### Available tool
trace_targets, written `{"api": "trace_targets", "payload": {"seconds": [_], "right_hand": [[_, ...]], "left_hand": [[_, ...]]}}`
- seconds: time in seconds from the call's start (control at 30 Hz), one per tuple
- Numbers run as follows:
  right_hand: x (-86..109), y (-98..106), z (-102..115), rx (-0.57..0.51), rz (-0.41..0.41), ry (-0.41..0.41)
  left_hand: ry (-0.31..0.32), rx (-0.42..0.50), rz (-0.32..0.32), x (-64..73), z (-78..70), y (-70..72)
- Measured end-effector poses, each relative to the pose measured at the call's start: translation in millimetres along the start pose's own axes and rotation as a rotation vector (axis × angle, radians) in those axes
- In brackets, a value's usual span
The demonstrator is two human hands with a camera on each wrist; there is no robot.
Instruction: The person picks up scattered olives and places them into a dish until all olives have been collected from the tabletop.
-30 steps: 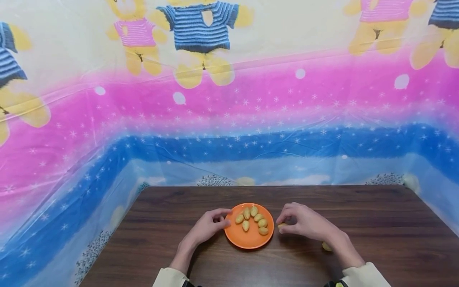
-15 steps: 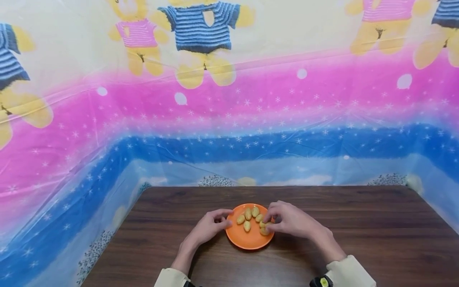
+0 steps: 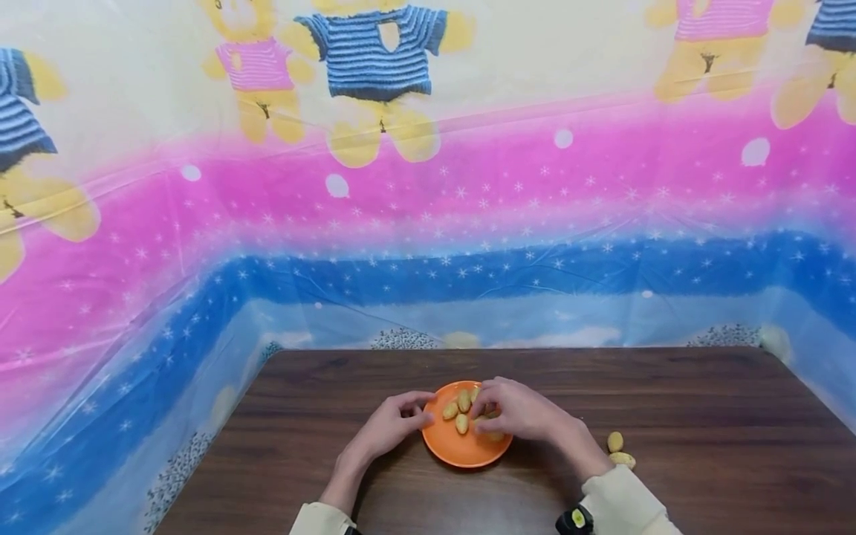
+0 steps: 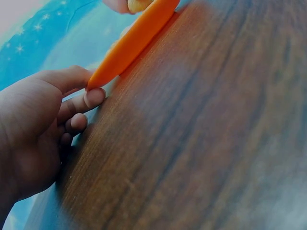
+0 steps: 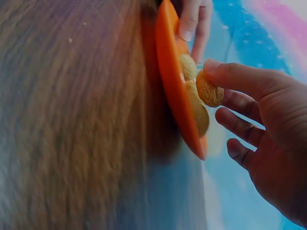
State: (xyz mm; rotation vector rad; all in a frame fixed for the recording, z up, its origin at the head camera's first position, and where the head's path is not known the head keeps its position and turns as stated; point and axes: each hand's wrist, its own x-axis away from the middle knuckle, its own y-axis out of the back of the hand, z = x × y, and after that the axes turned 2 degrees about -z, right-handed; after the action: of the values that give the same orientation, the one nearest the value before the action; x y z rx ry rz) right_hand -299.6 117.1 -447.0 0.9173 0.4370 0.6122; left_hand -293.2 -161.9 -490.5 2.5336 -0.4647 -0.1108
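Observation:
An orange plate [image 3: 461,451] sits on the table, bearing several small yellow-brown ovals [image 3: 462,423] that look like wrinkled dried fruit. My left hand [image 3: 393,425] pinches the plate's left rim; in the left wrist view, the thumb lies over the rim [image 4: 125,48] and fingertips come up under it. Over the plate's right half is my right hand [image 3: 524,411]. The right wrist view shows its thumb and index finger pinching one wrinkled dried fruit [image 5: 209,91] just above others on the plate, the remaining fingers loosely bent. From the head, this hand hides part of the plate.
Two more of the fruits, one [image 3: 615,441] behind the other [image 3: 622,461], lie on the dark wooden table [image 3: 722,423] to the right, beside the right forearm. A printed cloth [image 3: 441,275] with bears hangs around the table's back and sides.
My right hand has moved left from beside the plate to over it, carrying the dried fruit. The two fruits at right now show clear of the forearm. The left hand stays at the rim.

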Motion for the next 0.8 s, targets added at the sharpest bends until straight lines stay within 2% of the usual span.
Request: {"api": "trace_targets", "payload": {"seconds": [0.3,0.6,0.8], "right_hand": [[-8.0,-11,1,-0.014,0.016,0.005],[-8.7,-16,0,0.023,-0.019,0.012],[-1.2,-18,-3,0.033,-0.056,0.021]], "left_hand": [[-0.002,-0.002,-0.001,3.0,-3.5,1.4],[-0.007,-0.009,0.002,3.5,-3.5,3.0],[0.005,-0.011,0.003,3.0,-4.4,1.9]]}}
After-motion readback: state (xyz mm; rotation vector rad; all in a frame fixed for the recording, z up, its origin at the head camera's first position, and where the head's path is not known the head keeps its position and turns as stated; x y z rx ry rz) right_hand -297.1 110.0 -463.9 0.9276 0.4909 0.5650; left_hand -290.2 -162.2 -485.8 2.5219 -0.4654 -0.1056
